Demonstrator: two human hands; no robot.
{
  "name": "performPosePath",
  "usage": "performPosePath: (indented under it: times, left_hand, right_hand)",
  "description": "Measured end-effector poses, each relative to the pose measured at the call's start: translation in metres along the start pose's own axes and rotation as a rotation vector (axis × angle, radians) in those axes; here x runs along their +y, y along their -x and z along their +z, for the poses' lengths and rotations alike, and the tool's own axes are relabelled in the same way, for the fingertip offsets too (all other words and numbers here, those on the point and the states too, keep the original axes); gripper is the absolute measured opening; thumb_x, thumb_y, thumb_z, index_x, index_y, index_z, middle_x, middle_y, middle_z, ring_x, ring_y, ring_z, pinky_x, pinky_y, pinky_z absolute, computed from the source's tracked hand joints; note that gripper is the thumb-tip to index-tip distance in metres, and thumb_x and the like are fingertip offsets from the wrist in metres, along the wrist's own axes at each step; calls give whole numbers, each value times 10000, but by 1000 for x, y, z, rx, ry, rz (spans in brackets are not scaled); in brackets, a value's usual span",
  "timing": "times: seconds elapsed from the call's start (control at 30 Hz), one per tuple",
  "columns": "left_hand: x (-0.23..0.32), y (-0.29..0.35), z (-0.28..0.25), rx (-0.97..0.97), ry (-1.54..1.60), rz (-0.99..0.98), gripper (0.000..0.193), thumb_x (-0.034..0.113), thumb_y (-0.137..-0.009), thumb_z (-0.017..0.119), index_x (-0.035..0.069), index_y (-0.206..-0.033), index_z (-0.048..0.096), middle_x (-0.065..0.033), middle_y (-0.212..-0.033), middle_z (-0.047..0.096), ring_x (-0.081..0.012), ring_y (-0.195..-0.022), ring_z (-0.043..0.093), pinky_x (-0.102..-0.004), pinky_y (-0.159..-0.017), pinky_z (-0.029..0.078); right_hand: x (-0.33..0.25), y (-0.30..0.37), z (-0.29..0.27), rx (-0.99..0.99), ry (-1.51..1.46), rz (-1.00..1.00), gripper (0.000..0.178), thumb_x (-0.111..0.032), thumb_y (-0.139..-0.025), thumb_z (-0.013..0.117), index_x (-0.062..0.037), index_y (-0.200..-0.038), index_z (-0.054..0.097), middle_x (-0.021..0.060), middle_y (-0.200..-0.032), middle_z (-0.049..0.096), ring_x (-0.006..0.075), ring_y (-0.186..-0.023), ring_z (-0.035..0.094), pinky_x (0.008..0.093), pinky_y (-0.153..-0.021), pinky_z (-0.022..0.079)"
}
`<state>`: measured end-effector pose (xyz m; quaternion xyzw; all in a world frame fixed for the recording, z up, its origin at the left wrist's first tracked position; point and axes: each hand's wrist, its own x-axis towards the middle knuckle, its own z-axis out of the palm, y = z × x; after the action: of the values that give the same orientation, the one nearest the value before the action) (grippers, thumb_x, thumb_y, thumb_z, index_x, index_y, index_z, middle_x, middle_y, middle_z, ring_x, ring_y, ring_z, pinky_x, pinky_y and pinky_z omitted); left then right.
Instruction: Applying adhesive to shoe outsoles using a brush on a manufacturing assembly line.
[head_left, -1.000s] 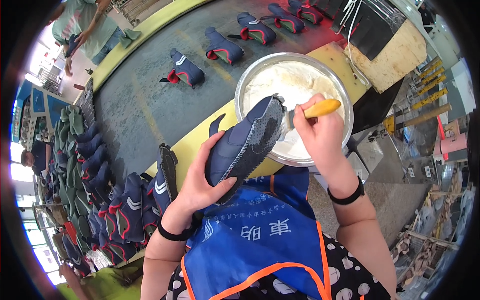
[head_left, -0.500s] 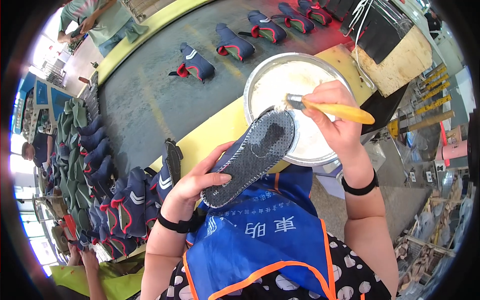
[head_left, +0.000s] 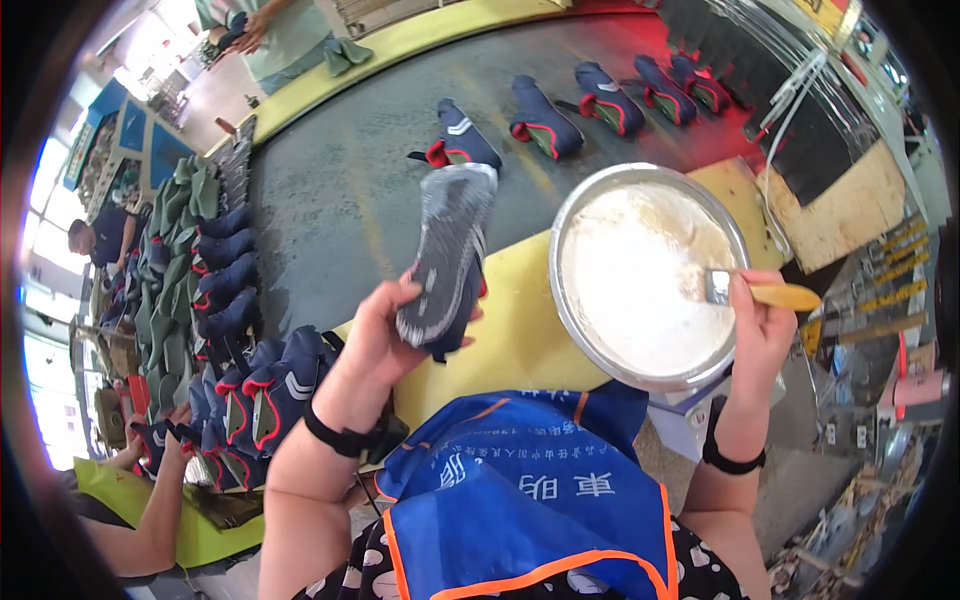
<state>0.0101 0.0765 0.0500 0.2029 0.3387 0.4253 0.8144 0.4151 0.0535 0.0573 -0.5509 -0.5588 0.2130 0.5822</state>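
Note:
My left hand (head_left: pixel 378 318) is closed around the heel end of a dark blue shoe upper (head_left: pixel 448 255). Its dark underside, edged with pale stitching, faces up and its toe points away over the grey belt. My right hand (head_left: pixel 764 312) grips the yellow handle of a paintbrush (head_left: pixel 788 297). The brush bristles rest at the white paste (head_left: pixel 640 285) in a round metal basin (head_left: pixel 562 318), near its right side. The basin stands to the right of the shoe upper, apart from it.
Several blue and red shoe uppers (head_left: pixel 545 130) stand in a row along the grey belt (head_left: pixel 320 200). More uppers (head_left: pixel 285 395) are piled at left beside green shapes (head_left: pixel 170 270). Another person's arms (head_left: pixel 165 490) reach in at lower left; one person stands beyond the belt.
My left hand has carried the shoe upper left and away from the basin, turning its toe forward. The brush has left the sole and moved down to the paste.

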Motion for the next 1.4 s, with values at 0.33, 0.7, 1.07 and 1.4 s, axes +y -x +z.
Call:
performPosePath:
  times: [0.33,0.7,1.07,1.4]
  left_hand:
    - [84,-156,-107,633,-220,-57,665,312,-880,761,98,-1440,472,-200,-1246,602,-403,-1042,671,-594,-840,570]
    - [108,-175,-116,767,-623,-92,869,402,-926,726,318,-1629,223,-90,-1696,209,-412,-1503,279,-716,-1156,190]
    - [16,75,-50,709,-2157,-8,727,584,-830,730,41,-1300,622,-183,-1109,624,-336,-1080,653,-476,-879,547]
    - [-82,90,-66,902,-1982,283,774,234,-663,845,147,-1383,573,-181,-1161,497,-372,-1037,569,-443,-876,529]
  right_hand:
    - [26,9,-18,98,-58,164,48,42,-973,627,19,-1015,622,17,-966,577,76,-924,550,218,-859,440]
    - [12,15,-17,74,21,187,38,-20,-1004,616,17,-1010,610,8,-963,570,79,-894,532,226,-844,438]
    - [10,20,15,52,-4,143,101,-70,-1011,630,21,-1054,629,30,-990,601,89,-877,514,234,-795,419]
    - [-15,22,44,-44,-49,84,119,-82,-1010,629,21,-1067,639,33,-977,614,82,-902,547,233,-814,437]
